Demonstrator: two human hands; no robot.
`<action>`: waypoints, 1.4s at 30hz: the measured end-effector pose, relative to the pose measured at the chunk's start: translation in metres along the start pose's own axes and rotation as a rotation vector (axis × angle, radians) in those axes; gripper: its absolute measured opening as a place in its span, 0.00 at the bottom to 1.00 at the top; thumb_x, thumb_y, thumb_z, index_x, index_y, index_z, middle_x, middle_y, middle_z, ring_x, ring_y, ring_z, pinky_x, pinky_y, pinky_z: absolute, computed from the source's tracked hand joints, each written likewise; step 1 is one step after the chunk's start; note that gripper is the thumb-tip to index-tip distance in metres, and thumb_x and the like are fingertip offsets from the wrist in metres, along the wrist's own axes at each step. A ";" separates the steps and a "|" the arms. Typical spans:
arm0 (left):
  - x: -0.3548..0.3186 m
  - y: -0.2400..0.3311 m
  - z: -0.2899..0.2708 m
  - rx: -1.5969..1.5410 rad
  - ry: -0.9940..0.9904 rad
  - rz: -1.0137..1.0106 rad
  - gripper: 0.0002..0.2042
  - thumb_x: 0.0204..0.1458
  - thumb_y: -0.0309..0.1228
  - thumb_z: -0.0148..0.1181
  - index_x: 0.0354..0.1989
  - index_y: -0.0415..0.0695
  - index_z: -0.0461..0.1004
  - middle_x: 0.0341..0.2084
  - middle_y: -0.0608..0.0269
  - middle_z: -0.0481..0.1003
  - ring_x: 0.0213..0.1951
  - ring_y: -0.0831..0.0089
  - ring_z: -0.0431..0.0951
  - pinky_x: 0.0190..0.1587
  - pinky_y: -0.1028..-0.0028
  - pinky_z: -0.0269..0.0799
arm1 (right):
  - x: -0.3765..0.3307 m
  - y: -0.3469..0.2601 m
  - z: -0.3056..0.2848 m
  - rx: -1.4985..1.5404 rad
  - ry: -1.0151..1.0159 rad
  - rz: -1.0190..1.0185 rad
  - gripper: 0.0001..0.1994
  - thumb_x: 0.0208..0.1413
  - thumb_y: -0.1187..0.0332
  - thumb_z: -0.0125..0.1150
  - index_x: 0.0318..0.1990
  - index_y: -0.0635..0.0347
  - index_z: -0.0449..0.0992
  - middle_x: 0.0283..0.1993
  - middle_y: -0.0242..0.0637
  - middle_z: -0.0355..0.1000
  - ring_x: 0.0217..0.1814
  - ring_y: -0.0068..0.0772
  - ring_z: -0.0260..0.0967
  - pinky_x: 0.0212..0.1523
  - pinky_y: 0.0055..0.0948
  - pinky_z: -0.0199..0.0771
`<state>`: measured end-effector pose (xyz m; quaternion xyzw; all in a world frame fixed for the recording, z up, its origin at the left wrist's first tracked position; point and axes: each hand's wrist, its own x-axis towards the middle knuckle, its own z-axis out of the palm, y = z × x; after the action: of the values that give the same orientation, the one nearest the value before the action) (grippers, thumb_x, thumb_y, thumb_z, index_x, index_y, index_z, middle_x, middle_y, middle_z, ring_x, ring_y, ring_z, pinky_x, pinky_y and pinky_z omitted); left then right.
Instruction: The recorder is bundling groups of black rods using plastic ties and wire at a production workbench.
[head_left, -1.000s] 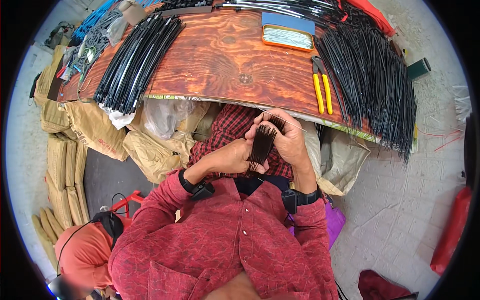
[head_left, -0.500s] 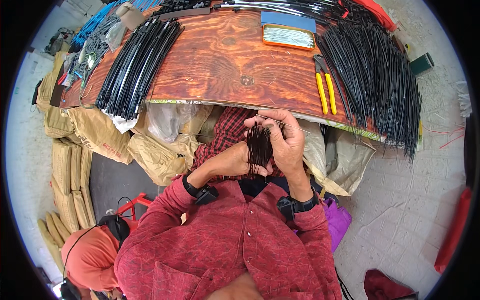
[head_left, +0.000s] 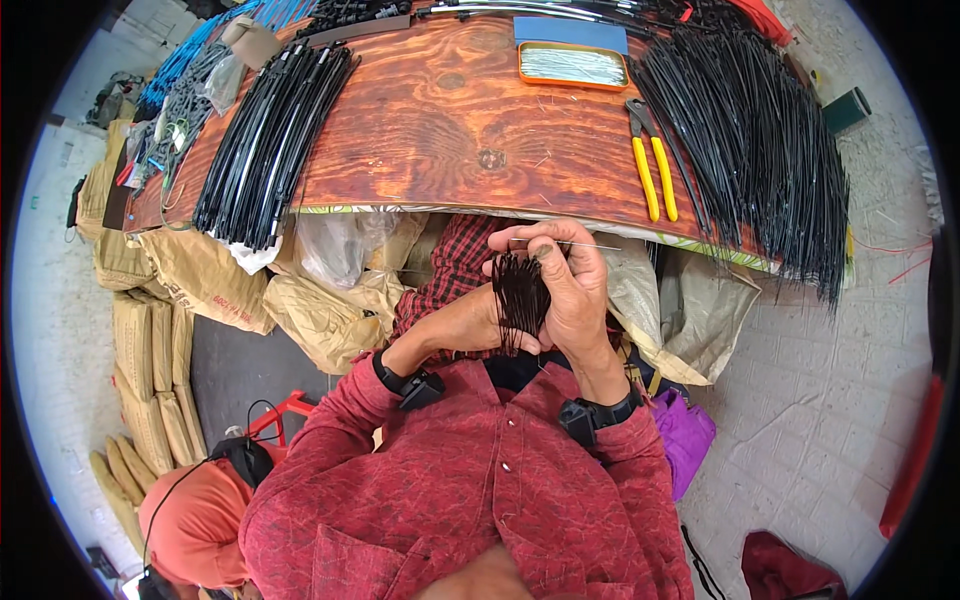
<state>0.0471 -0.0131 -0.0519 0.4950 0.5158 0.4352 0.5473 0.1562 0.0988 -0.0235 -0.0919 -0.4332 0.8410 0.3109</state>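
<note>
Gripping a short bundle of thin black wire strands below the wooden worktop edge, both hands have risen slightly: right hand fingers now pinch one thin pale strand drawn sideways, left hand closed beneath, so separation appears underway.

My right hand covers the far side of the black strand bundle, my left hand hides its lower end, and the thin wire is too fine to identify.
</note>
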 end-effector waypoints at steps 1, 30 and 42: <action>0.000 0.001 0.000 -0.007 -0.005 -0.010 0.14 0.52 0.33 0.71 0.44 0.42 0.79 0.36 0.67 0.80 0.42 0.73 0.78 0.46 0.70 0.74 | 0.000 0.000 0.000 0.011 -0.007 -0.006 0.09 0.69 0.68 0.54 0.48 0.65 0.72 0.47 0.46 0.79 0.49 0.28 0.76 0.52 0.27 0.76; 0.006 -0.001 -0.004 0.077 -0.126 0.005 0.09 0.53 0.35 0.70 0.39 0.45 0.83 0.36 0.68 0.80 0.43 0.73 0.78 0.49 0.71 0.72 | 0.002 -0.001 -0.014 -0.106 -0.179 -0.026 0.14 0.72 0.60 0.48 0.50 0.63 0.67 0.40 0.50 0.76 0.37 0.35 0.79 0.37 0.30 0.82; 0.013 -0.005 -0.006 0.084 -0.272 -0.011 0.12 0.57 0.37 0.66 0.42 0.42 0.78 0.35 0.64 0.79 0.42 0.70 0.78 0.46 0.69 0.73 | 0.003 -0.007 -0.011 -0.071 -0.307 0.145 0.30 0.69 0.40 0.37 0.49 0.64 0.66 0.36 0.42 0.73 0.38 0.27 0.73 0.42 0.24 0.75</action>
<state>0.0422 -0.0004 -0.0585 0.5690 0.4573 0.3393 0.5933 0.1618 0.1111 -0.0242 -0.0044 -0.4973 0.8495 0.1763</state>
